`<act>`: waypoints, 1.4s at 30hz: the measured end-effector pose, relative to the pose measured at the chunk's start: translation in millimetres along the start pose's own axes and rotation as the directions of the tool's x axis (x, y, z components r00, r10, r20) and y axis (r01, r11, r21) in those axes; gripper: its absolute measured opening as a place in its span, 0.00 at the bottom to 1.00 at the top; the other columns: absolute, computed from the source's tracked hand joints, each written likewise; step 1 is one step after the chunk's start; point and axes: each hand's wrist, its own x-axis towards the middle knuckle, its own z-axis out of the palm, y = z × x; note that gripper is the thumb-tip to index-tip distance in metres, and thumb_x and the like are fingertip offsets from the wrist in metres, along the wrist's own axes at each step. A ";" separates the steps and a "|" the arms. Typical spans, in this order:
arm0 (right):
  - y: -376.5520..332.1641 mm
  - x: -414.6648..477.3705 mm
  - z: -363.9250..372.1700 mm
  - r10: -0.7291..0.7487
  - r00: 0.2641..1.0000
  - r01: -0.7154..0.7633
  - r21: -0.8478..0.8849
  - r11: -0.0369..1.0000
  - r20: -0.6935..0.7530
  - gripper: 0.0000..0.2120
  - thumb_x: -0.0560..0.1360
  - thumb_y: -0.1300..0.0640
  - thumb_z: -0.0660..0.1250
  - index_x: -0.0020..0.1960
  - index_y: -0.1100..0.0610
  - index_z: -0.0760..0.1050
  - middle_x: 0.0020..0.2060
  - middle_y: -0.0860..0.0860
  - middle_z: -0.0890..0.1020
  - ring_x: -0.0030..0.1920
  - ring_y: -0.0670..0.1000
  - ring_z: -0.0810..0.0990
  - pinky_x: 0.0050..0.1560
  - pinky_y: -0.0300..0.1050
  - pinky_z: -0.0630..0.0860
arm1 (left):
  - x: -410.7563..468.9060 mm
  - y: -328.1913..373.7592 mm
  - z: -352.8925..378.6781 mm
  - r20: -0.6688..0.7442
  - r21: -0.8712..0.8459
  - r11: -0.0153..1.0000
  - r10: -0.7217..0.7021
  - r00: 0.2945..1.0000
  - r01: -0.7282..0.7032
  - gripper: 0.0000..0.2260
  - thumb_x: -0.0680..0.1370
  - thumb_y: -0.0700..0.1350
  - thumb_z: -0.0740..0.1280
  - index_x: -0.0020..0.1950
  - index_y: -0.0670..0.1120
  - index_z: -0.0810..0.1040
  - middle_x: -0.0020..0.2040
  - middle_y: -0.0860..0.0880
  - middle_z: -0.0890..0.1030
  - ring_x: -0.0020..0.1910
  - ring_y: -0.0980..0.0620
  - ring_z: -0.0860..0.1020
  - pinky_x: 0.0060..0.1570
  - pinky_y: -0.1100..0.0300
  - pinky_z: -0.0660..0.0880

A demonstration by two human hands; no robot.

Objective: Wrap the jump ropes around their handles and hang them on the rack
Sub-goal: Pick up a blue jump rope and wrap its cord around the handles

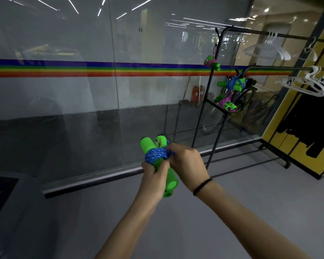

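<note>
Both hands, left (153, 177) and right (187, 165), grip jump rope (157, 155) above grey floor (236, 212), near glass (64, 109).

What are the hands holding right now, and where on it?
Left hand grips the green handles below the blue rope wrap; right hand pinches the wrap.

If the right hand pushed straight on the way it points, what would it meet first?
The blue rope wound round the green handles: the right hand pinches it now. Past that bundle, probably the glass wall, though depth is unclear.
</note>
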 end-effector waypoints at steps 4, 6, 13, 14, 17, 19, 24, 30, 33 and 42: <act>-11.4 -11.0 -5.7 0.051 0.995 -0.023 0.295 0.955 -0.090 0.07 0.71 0.59 0.66 0.48 0.56 0.80 0.42 0.50 0.82 0.39 0.44 0.79 0.41 0.35 0.76 | -10.4 9.7 -14.1 0.047 -0.062 0.998 0.001 0.999 0.002 0.27 0.64 0.57 0.66 0.58 0.45 0.68 0.44 0.39 0.81 0.40 0.42 0.79 0.48 0.39 0.77; -17.0 -16.7 -9.0 0.105 0.990 -0.064 0.380 0.923 -0.090 0.06 0.71 0.62 0.69 0.47 0.57 0.80 0.41 0.48 0.81 0.39 0.39 0.78 0.39 0.27 0.73 | -13.6 10.0 -20.6 0.095 -0.085 0.996 -0.010 0.995 0.018 0.24 0.67 0.54 0.66 0.60 0.44 0.69 0.41 0.42 0.82 0.37 0.44 0.78 0.47 0.42 0.77; -24.3 -19.0 -22.1 0.083 0.996 -0.077 0.246 0.966 -0.015 0.05 0.67 0.62 0.70 0.43 0.57 0.76 0.31 0.46 0.78 0.38 0.46 0.78 0.37 0.34 0.74 | -23.3 2.2 -24.0 0.080 -0.132 0.991 0.041 0.996 -0.031 0.19 0.69 0.51 0.64 0.57 0.44 0.69 0.41 0.41 0.79 0.35 0.44 0.75 0.37 0.49 0.74; -24.9 -19.4 -21.0 0.066 0.997 -0.056 0.199 0.978 -0.041 0.06 0.67 0.62 0.70 0.43 0.57 0.76 0.31 0.46 0.77 0.38 0.47 0.77 0.37 0.34 0.72 | -24.5 1.0 -22.2 0.063 -0.141 0.989 0.044 0.997 -0.035 0.18 0.68 0.51 0.64 0.54 0.45 0.69 0.42 0.40 0.78 0.36 0.44 0.75 0.38 0.46 0.75; -24.2 -19.8 -13.2 0.017 0.990 -0.007 0.072 0.997 -0.142 0.07 0.67 0.58 0.65 0.44 0.57 0.74 0.33 0.44 0.74 0.34 0.44 0.72 0.33 0.35 0.68 | -25.6 -1.7 -15.9 0.030 -0.164 0.986 0.047 0.998 -0.042 0.15 0.65 0.52 0.63 0.48 0.49 0.68 0.41 0.42 0.78 0.39 0.44 0.76 0.44 0.38 0.77; -24.4 -19.5 -6.3 0.018 0.982 -0.013 0.025 1.000 -0.190 0.09 0.67 0.54 0.61 0.44 0.57 0.74 0.35 0.47 0.77 0.32 0.45 0.73 0.32 0.41 0.70 | -25.7 -0.5 -11.5 0.023 -0.176 0.983 0.047 0.999 -0.042 0.15 0.65 0.52 0.62 0.49 0.49 0.68 0.40 0.43 0.78 0.39 0.43 0.77 0.44 0.37 0.77; -21.5 -14.2 3.2 -0.043 0.966 0.053 0.035 0.998 -0.254 0.08 0.69 0.58 0.62 0.46 0.58 0.76 0.37 0.54 0.80 0.33 0.54 0.78 0.31 0.47 0.73 | -14.1 2.2 -4.0 0.028 -0.189 0.982 0.017 0.999 -0.012 0.20 0.70 0.50 0.63 0.61 0.48 0.69 0.48 0.44 0.80 0.47 0.44 0.80 0.48 0.39 0.78; 0.0 -3.4 -10.5 -0.101 0.911 0.193 0.197 0.961 -0.399 0.07 0.73 0.64 0.64 0.48 0.60 0.79 0.37 0.54 0.79 0.38 0.52 0.76 0.40 0.46 0.75 | 5.2 18.6 9.5 0.208 -0.288 0.955 -0.015 0.978 0.076 0.12 0.77 0.45 0.59 0.59 0.47 0.74 0.44 0.45 0.82 0.39 0.48 0.83 0.41 0.47 0.80; 15.2 4.9 -18.8 -0.118 0.907 0.209 0.188 0.960 -0.405 0.06 0.72 0.64 0.65 0.48 0.59 0.79 0.37 0.53 0.78 0.38 0.51 0.75 0.42 0.42 0.74 | 13.6 28.5 23.0 0.268 -0.324 0.936 -0.047 0.962 0.136 0.11 0.77 0.45 0.59 0.57 0.45 0.75 0.41 0.45 0.82 0.34 0.50 0.82 0.39 0.50 0.79; 69.1 41.8 -37.9 -0.027 0.981 0.021 -0.036 0.999 -0.191 0.08 0.67 0.53 0.64 0.41 0.58 0.75 0.34 0.52 0.80 0.33 0.55 0.79 0.33 0.41 0.69 | 44.9 27.7 75.4 0.099 -0.393 0.918 -0.015 0.995 0.053 0.09 0.77 0.42 0.60 0.52 0.42 0.76 0.34 0.44 0.80 0.30 0.46 0.76 0.27 0.57 0.77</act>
